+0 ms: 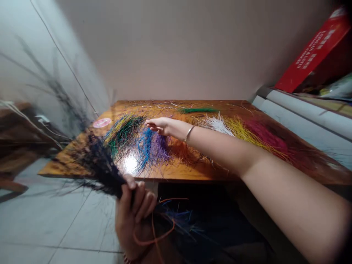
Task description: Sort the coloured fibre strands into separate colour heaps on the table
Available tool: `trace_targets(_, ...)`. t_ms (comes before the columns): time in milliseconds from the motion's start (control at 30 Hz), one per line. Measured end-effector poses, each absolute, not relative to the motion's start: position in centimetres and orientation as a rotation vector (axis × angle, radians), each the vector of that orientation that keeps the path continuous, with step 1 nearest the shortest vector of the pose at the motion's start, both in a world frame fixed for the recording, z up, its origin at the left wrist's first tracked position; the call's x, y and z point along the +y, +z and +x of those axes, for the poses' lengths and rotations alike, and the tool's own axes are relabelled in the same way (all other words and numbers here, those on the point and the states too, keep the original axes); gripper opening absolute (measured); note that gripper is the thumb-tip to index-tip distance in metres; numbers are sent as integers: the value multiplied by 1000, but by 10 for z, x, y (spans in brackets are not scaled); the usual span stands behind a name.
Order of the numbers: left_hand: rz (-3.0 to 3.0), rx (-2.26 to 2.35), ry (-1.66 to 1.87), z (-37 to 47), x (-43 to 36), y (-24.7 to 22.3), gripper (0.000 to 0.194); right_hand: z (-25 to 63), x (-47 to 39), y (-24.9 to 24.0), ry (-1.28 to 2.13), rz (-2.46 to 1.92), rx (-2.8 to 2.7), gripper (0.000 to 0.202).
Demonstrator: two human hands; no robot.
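My left hand (134, 205) is wrapped round a bundle of thin dark strands (101, 165), held up in front of the table's near left corner. The bundle fans out to the upper left and is smeared by motion. Blue strand ends (178, 216) and an orange loop (154, 242) stick out on the other side of this fist. Over the table, my right hand (161, 125) reaches left, its fingertips drawn together beside a mixed pile of green, yellow and blue strands (123, 128). Whatever lies between those fingertips is too small to make out.
Blue (145, 145), purple (161, 146), orange (183, 150), white (218, 124), yellow (244, 135) and magenta strands (266, 135) lie across the wooden table (154, 174). Green strands (199, 110) lie farther back. A red box (310, 55) stands at the right.
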State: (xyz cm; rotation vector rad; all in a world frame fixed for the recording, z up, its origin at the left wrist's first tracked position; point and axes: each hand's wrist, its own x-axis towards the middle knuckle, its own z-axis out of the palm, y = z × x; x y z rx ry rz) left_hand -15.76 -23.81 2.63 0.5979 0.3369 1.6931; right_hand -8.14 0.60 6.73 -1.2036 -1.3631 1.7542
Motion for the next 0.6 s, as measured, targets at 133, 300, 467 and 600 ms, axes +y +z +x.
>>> trace_targets(133,506,569,1608,-143,-203,11,15,-73,7,65,1579,-1251,-1496,23)
trace_targets(300,600,780,1427,-112,-175,-5,33,-5,-52,72,1517,-1136,-1626,22)
trace_targets(467,710,734,1296,-76,-168,-15,42,52,-118,52,1388,-1165,-1553,27)
trace_targets(600,717,705,1247,-48,-167,-19,42,71,-135,28,1199,-1149,-1438,29)
